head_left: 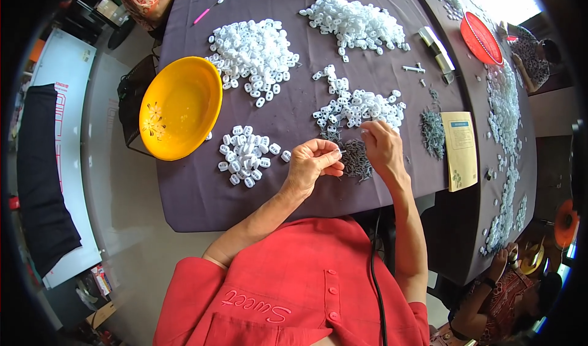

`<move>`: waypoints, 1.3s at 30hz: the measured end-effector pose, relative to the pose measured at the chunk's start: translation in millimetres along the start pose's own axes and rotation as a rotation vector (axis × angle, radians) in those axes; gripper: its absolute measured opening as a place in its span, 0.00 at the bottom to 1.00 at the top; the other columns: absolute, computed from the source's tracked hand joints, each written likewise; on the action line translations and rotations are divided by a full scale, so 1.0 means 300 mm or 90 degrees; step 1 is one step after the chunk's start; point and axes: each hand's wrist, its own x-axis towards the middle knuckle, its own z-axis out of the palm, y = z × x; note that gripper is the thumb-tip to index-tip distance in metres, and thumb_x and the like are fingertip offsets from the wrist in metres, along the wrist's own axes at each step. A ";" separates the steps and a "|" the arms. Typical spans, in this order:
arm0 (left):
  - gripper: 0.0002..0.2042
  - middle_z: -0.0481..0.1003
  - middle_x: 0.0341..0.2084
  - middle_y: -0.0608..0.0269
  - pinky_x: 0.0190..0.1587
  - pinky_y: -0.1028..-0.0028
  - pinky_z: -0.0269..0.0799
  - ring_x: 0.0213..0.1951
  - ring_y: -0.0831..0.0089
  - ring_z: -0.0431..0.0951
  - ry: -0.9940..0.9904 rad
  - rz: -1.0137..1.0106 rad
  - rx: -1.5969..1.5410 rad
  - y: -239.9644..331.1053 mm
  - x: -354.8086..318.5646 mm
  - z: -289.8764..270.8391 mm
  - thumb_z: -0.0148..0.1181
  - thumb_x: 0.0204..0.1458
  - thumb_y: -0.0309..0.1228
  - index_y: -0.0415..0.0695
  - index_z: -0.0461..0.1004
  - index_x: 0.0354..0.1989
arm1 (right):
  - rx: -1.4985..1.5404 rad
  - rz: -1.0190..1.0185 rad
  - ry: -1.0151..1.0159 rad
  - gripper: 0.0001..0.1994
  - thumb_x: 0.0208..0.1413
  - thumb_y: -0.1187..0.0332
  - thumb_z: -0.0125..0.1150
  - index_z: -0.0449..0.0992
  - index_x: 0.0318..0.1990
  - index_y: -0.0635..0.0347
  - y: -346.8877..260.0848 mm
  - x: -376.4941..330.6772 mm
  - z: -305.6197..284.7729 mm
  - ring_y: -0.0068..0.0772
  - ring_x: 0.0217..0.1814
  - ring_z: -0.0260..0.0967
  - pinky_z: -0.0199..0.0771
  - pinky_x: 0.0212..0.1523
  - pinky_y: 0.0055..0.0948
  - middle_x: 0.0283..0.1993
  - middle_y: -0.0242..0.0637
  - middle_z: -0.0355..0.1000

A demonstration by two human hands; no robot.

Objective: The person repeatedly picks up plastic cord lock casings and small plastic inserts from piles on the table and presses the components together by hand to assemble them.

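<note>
Over the near part of the table, my left hand (312, 163) is closed in a pinch, with a small whitish piece (342, 152) showing at its fingertips. Its kind is too small to make out. To its right, my right hand (384, 150) has its fingers curled together at the near edge of a heap of small white oval plastic pieces (362, 104); whatever they hold is hidden. Between and below the hands lies a pile of small grey pins or screws (355, 162). Beside my left hand is a smaller group of white two-holed oval pieces (245, 155).
Two larger white heaps (254, 55) (355, 21) lie farther off. A yellow bowl (184, 110) stands at the table's left edge. At right are grey pins (433, 133), a tan booklet (460, 150) and a dispenser-like object (436, 49). Other people sit around the tables.
</note>
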 end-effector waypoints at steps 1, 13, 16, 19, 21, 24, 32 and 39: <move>0.05 0.75 0.25 0.59 0.26 0.74 0.77 0.24 0.73 0.77 -0.001 0.002 -0.002 0.000 -0.003 0.003 0.56 0.49 0.22 0.36 0.71 0.33 | 0.096 0.016 0.051 0.09 0.45 0.78 0.55 0.74 0.36 0.60 -0.012 -0.016 -0.008 0.36 0.26 0.69 0.67 0.27 0.29 0.28 0.39 0.69; 0.06 0.74 0.25 0.60 0.27 0.75 0.77 0.26 0.74 0.77 -0.018 0.040 -0.027 0.033 -0.002 0.095 0.55 0.49 0.22 0.36 0.71 0.35 | 0.859 0.342 0.086 0.08 0.53 0.75 0.53 0.70 0.40 0.66 -0.133 -0.144 0.013 0.19 0.27 0.69 0.72 0.28 0.19 0.30 0.32 0.71; 0.07 0.74 0.25 0.59 0.28 0.76 0.77 0.26 0.74 0.77 -0.049 0.058 -0.030 0.015 0.005 0.094 0.54 0.49 0.21 0.36 0.71 0.37 | 0.816 0.317 0.091 0.10 0.53 0.76 0.53 0.70 0.44 0.64 -0.156 -0.151 0.018 0.15 0.33 0.67 0.70 0.33 0.17 0.33 0.28 0.71; 0.06 0.75 0.26 0.59 0.27 0.76 0.77 0.25 0.74 0.77 -0.033 0.060 -0.020 0.024 0.003 0.096 0.54 0.49 0.21 0.36 0.71 0.36 | 0.882 0.354 0.083 0.09 0.53 0.77 0.53 0.71 0.42 0.64 -0.157 -0.156 0.021 0.16 0.35 0.67 0.69 0.35 0.16 0.33 0.29 0.71; 0.06 0.75 0.26 0.58 0.27 0.76 0.77 0.25 0.74 0.77 -0.032 0.061 -0.023 0.024 0.002 0.093 0.54 0.49 0.21 0.35 0.71 0.35 | 0.897 0.353 0.078 0.07 0.53 0.77 0.53 0.71 0.40 0.64 -0.151 -0.163 0.025 0.16 0.35 0.67 0.68 0.35 0.15 0.33 0.28 0.71; 0.05 0.75 0.25 0.58 0.27 0.76 0.77 0.25 0.74 0.77 -0.031 0.062 -0.029 0.020 0.001 0.094 0.55 0.49 0.21 0.35 0.71 0.35 | 0.911 0.326 0.092 0.05 0.52 0.78 0.54 0.71 0.37 0.64 -0.142 -0.164 0.045 0.17 0.34 0.68 0.69 0.34 0.16 0.33 0.29 0.71; 0.05 0.75 0.24 0.57 0.27 0.76 0.77 0.25 0.73 0.77 -0.026 0.066 -0.014 0.021 0.002 0.082 0.55 0.48 0.19 0.35 0.71 0.34 | 0.902 0.347 0.042 0.05 0.50 0.78 0.57 0.71 0.35 0.65 -0.138 -0.165 0.040 0.20 0.31 0.69 0.74 0.28 0.21 0.31 0.33 0.72; 0.05 0.75 0.24 0.58 0.26 0.75 0.77 0.25 0.73 0.77 -0.007 0.090 0.008 0.010 0.002 0.085 0.55 0.47 0.19 0.35 0.72 0.33 | 0.885 0.354 0.147 0.02 0.49 0.78 0.58 0.71 0.30 0.66 -0.131 -0.142 0.001 0.24 0.32 0.72 0.75 0.29 0.23 0.30 0.38 0.73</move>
